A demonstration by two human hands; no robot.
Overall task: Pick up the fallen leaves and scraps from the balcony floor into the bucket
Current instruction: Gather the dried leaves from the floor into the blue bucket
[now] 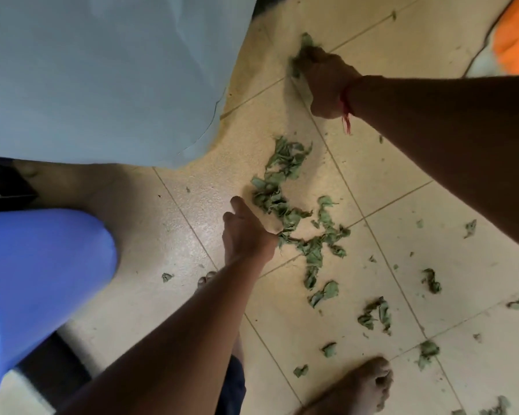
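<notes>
Nearest: a bare foot on the tiled floor, w/ loose scraps dotted round it, each well apart from the next. The blue bucket sits near-left. Only part of its side and rim is in view, so its contents can't be seen.

Mid: the left hand is low at the floor, released, fingers straight and pointing away, nothing in it. Its thumb side touches, or all but touches, the left edge of the main leaf pile. The pile's long axis runs approx near-to-far, drifting right at the near end. It therefore lies just right of the left hand and roughly parallel to the fingers.

Far: the right hand is out past the pile's far end, fingers clenched on a clump of leaves by a tile joint, near the edge of a pale blue sheet. Can't tell whether the clump is off the floor yet.

What the next move turns on, imo: the bucket is left and near, the leaves right and far. The right hand's clump has to travel back across the pile and over the left forearm to reach the bucket. The left hand is nearer both pile and bucket, so a scoop from the pile's left edge looks like the shorter carry.
</notes>
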